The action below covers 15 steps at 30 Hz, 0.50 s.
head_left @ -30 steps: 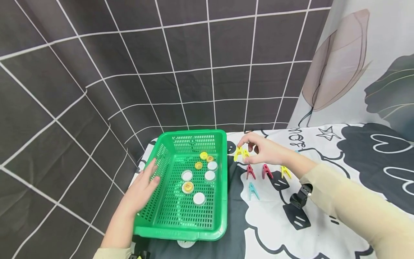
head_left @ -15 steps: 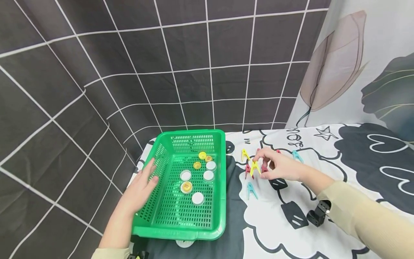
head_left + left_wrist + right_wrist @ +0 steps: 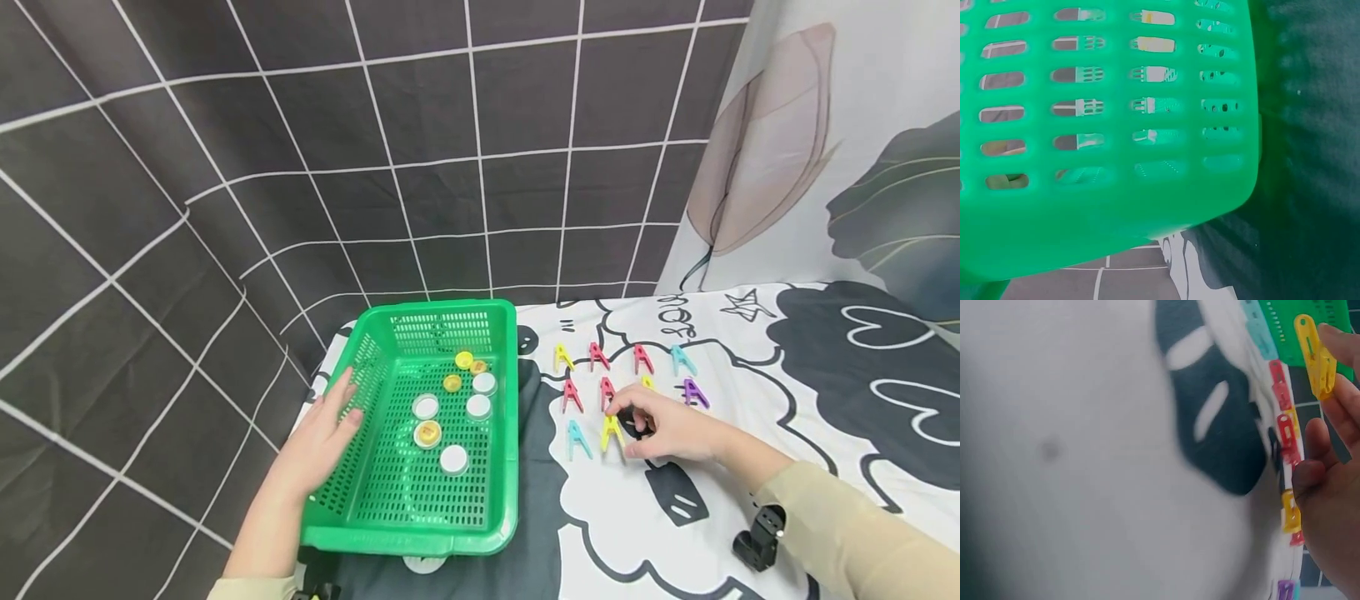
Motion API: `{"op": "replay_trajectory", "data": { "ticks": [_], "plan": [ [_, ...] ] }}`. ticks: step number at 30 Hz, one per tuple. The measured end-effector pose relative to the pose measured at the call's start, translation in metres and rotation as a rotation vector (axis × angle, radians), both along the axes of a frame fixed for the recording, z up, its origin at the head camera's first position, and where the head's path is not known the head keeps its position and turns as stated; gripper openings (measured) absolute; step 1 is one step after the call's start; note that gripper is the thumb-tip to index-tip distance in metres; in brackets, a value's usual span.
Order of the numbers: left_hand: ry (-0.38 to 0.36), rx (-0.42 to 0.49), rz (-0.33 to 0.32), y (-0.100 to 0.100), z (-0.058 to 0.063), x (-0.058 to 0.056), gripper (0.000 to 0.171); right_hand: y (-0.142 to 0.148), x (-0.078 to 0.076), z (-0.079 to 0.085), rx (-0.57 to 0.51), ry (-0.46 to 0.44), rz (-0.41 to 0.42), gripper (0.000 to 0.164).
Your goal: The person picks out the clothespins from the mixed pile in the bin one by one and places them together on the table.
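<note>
My right hand [image 3: 663, 425] pinches a yellow clothespin [image 3: 611, 433] between thumb and fingers, just over the cloth, right of a light blue clothespin [image 3: 577, 439]. The right wrist view shows that yellow clothespin [image 3: 1315, 356] at the fingertips. Behind the hand stand more clothespins in loose rows: a yellow one [image 3: 562, 357], several red ones [image 3: 572, 395], a light blue one [image 3: 682, 361], a purple one [image 3: 695, 393] and a partly hidden yellow one [image 3: 648, 382]. My left hand [image 3: 318, 446], fingers extended, is at the left rim of a green basket [image 3: 512, 467].
Several white bottle caps [image 3: 453, 460] and yellow caps [image 3: 452, 383] lie inside the basket. A white round piece [image 3: 423, 565] shows under its front edge. The patterned cloth [image 3: 637, 533] covers the table; a dark grid curtain [image 3: 420, 167] hangs behind and at left.
My right hand has left one yellow clothespin standing in the back row and brought another yellow one nearer and rightward, beside the light blue one. My left hand stays at the basket.
</note>
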<state>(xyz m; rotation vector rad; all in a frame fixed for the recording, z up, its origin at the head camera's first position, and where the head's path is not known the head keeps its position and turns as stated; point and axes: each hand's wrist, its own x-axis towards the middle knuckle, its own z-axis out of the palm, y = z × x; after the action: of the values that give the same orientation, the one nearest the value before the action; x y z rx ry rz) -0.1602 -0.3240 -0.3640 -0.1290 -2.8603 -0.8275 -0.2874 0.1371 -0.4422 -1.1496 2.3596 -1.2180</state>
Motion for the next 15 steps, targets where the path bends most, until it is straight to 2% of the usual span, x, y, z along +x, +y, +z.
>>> {"op": "replay_trajectory", "data": {
  "ticks": [6, 15],
  "plan": [
    [0.007, -0.007, -0.003, -0.0012, -0.0008, 0.0002, 0.06, 0.006, 0.0021, -0.006, 0.092, -0.047, -0.038, 0.046],
    [0.015, -0.014, -0.006, -0.0007, -0.001, 0.0003, 0.058, 0.0072, 0.0002, -0.0096, 0.173, 0.059, 0.01, 0.036]
  ]
}}
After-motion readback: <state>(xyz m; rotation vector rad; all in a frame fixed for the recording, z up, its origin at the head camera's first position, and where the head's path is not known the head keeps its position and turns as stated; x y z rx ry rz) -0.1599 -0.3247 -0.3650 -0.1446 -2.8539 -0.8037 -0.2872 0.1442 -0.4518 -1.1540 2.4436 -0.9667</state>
